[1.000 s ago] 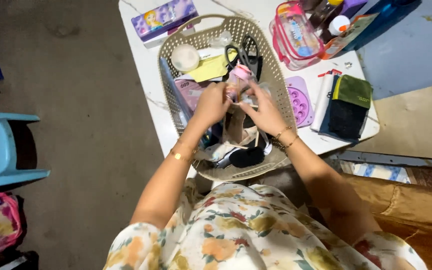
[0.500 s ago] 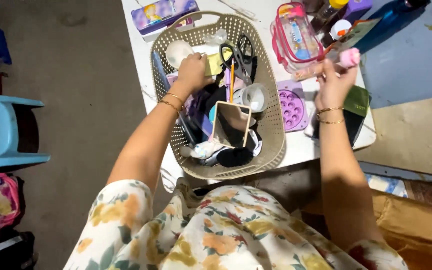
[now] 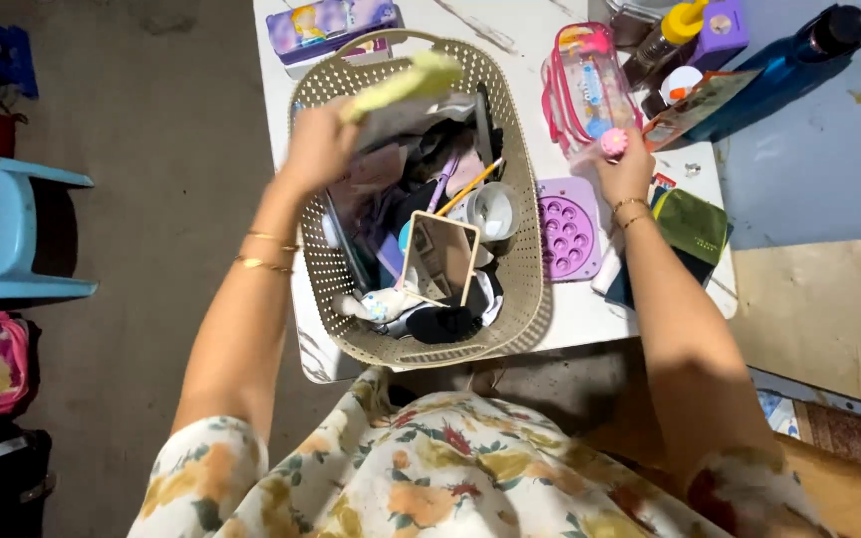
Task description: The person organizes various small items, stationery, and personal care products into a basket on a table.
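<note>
The left hand (image 3: 319, 147) is closed on a pale yellow-green flat object (image 3: 406, 82), perhaps a soft pouch or sponge, too blurred to say, lifted above the upper part of the beige perforated plastic basket (image 3: 520, 289) near the top centre of the frame. The right hand (image 3: 626, 171) pinches a small round pink item (image 3: 614, 143) in its grip, right of the basket, between the clear pink-trimmed zip pouch (image 3: 584, 85) and the purple dimpled tray (image 3: 566, 227) on the white marbled surface (image 3: 590, 309).

The yellow-green object looks loosely held at one end and could drop back among the clutter, knocking the wood-framed mirror (image 3: 439, 259) leaning inside the basket. The pink item, held by the fingertips only, might slip and roll off the surface.

Both arms stretch forward; the left wrist is raised over the basket, the right forearm lies low towards the tray.
</note>
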